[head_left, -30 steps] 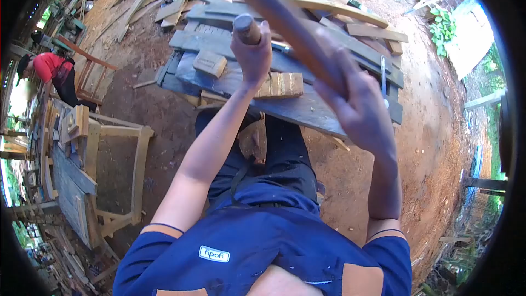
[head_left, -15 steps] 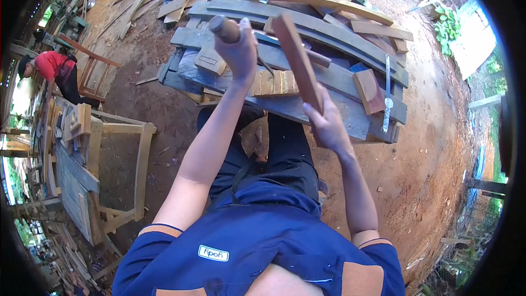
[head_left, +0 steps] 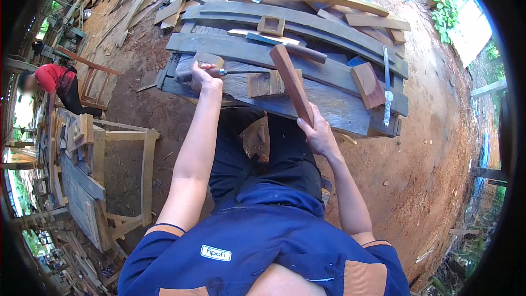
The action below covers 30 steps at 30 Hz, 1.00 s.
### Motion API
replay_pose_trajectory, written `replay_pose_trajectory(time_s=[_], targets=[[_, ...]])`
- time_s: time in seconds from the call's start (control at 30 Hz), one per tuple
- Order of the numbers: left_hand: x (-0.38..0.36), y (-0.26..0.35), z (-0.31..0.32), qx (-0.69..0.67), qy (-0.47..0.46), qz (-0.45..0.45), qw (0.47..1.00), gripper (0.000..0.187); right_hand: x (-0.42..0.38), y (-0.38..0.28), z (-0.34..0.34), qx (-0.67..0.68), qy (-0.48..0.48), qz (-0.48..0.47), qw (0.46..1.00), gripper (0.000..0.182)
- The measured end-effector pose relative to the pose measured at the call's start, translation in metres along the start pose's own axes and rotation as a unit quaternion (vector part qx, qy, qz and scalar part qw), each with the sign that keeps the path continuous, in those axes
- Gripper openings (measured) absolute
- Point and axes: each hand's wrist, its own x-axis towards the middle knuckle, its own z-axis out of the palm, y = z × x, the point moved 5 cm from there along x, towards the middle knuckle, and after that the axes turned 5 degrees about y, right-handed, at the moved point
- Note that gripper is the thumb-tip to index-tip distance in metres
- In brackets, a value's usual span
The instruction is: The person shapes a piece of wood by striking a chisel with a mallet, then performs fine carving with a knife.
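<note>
My left hand point(head_left: 205, 77) is wrapped around the handle of a chisel, which lies level over the near side of the workbench point(head_left: 339, 111). The chisel's thin dark blade point(head_left: 246, 72) points right, its end by the top edge of a wooden block point(head_left: 264, 84). In my right hand point(head_left: 320, 131) is a reddish-brown wooden bar point(head_left: 289, 75), gripped at its lower end and slanting up to the left. The bar overlaps the block's right part in this view. Just behind my left hand sits a small pale wood block point(head_left: 209, 59).
A square wooden piece with a recess point(head_left: 271, 26), a round dark handle point(head_left: 307, 53), a two-toned block point(head_left: 367, 85) and a metal rule-like tool point(head_left: 387, 85) lie on the bench. Long boards point(head_left: 312, 1) are piled behind. At left, a person in red point(head_left: 55, 79) bends near a wooden frame.
My left hand has lowered leftward, turning the chisel from steep to level. The bar in my right hand has shifted slightly down and left. The person in red leans further down.
</note>
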Motion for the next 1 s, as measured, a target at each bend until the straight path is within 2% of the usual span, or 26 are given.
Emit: replay_pose_trajectory(time_s=[0.03, 0.17, 0.3, 0.37, 0.43, 0.6, 0.67, 0.77, 1.0], targets=[[-0.013, -0.001, -0.004, 0.012, 0.030, -0.026, 0.999, 0.023, 0.000, 0.000, 0.001, 0.002, -0.002, 0.003, 1.000, 0.057], [0.002, -0.005, -0.007, -0.031, 0.047, -0.037, 0.998, 0.025, -0.001, 0.000, 0.001, 0.003, 0.010, -0.005, 1.000, 0.057], [-0.023, 0.036, 0.044, -0.082, -0.171, 0.024, 0.982, 0.031, -0.002, 0.003, 0.004, 0.002, 0.005, 0.007, 1.000, 0.056], [-0.060, 0.049, 0.062, -0.088, -0.206, 0.065, 0.972, 0.022, 0.000, 0.003, 0.004, -0.003, 0.013, 0.001, 1.000, 0.056], [-0.090, 0.053, 0.069, -0.040, -0.245, 0.111, 0.962, 0.020, -0.001, 0.000, 0.003, -0.006, 0.010, 0.003, 1.000, 0.056], [-0.119, 0.039, 0.072, -0.004, -0.280, 0.134, 0.951, 0.019, -0.004, 0.001, 0.002, -0.011, 0.028, 0.010, 1.000, 0.056], [-0.123, 0.037, 0.073, 0.015, -0.293, 0.166, 0.942, 0.019, -0.002, 0.002, 0.003, -0.041, 0.048, -0.051, 0.997, 0.056], [-0.132, 0.033, 0.073, 0.038, -0.299, 0.181, 0.936, 0.019, -0.003, 0.001, 0.003, -0.032, 0.044, -0.064, 0.996, 0.056], [-0.135, 0.034, 0.074, 0.024, -0.301, 0.193, 0.934, 0.019, -0.002, 0.002, 0.004, -0.025, 0.039, -0.060, 0.997, 0.056]])
